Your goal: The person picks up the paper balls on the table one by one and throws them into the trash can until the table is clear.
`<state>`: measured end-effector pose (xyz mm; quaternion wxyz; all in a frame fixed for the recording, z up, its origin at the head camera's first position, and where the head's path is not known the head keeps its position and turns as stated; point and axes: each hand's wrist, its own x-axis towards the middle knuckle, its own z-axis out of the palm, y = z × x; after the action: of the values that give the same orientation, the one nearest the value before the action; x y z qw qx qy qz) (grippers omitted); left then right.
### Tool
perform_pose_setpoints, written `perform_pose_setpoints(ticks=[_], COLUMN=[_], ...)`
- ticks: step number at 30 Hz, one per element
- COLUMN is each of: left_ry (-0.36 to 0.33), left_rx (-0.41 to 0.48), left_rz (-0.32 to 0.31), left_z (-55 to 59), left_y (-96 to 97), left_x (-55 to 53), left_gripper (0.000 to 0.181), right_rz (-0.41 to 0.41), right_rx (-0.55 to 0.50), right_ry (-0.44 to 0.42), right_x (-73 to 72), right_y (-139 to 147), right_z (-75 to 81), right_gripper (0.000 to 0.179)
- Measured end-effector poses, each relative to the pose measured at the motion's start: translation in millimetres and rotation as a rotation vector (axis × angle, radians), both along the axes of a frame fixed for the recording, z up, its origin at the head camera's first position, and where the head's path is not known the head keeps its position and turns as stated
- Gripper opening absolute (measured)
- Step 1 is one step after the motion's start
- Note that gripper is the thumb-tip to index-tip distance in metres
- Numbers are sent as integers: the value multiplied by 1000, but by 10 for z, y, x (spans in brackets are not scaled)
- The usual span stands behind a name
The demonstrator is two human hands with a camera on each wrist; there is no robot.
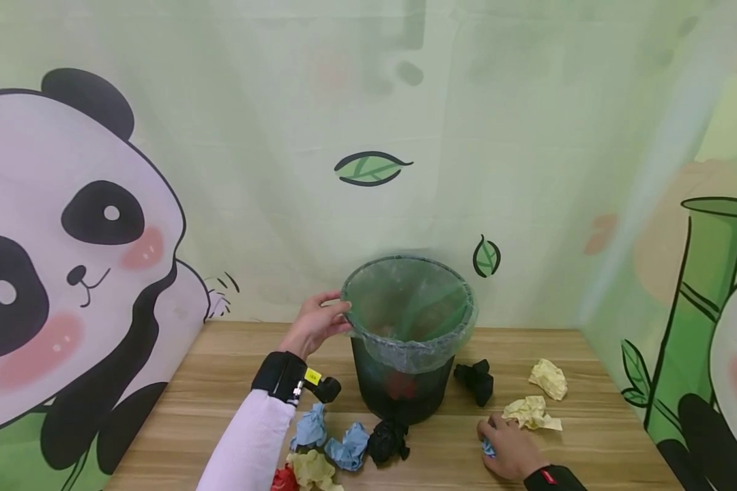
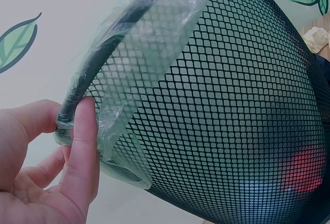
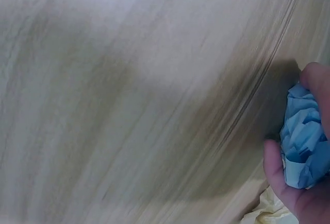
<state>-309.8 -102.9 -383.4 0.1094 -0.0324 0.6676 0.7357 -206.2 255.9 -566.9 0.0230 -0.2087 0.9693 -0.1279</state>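
A black mesh wastebasket lined with a thin translucent green bag stands upright on the table. My left hand pinches its rim at the left side, thumb and fingers on either side of the bag-covered edge. Low at the right front, my right hand holds a crumpled blue paper ball at the tabletop, mostly hidden under the fingers in the head view. Just beyond that hand lies a crumpled yellow paper ball. Through the mesh, a red patch shows near the bottom.
Left of the basket's base lie blue paper balls, a black one, a yellow one and a red one. Another black ball and a yellow ball sit to the right. A printed cloth backdrop rises behind the table.
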Motion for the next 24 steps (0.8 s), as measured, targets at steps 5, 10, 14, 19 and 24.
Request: perform_pose_setpoints(ticks=[5, 10, 14, 19, 24], left_ry=[-2, -5, -4, 0, 2], left_rx=[9, 17, 21, 18, 16], left_rz=[-3, -9, -12, -17, -16], left_z=[9, 1, -9, -12, -11], left_y=[5, 4, 0, -6, -4], left_x=[-4, -14, -17, -10, -5], left_gripper=[40, 40, 40, 39, 40], right_rz=[10, 51, 65, 70, 74], right_rx=[-8, -17, -21, -7, -3], right_ry=[8, 23, 23, 80, 166], right_x=[-4, -24, -55, -101, -141], right_y=[2, 29, 50, 62, 77], right_z=[-6, 8, 31, 74, 148], right_gripper=[23, 22, 21, 19, 17])
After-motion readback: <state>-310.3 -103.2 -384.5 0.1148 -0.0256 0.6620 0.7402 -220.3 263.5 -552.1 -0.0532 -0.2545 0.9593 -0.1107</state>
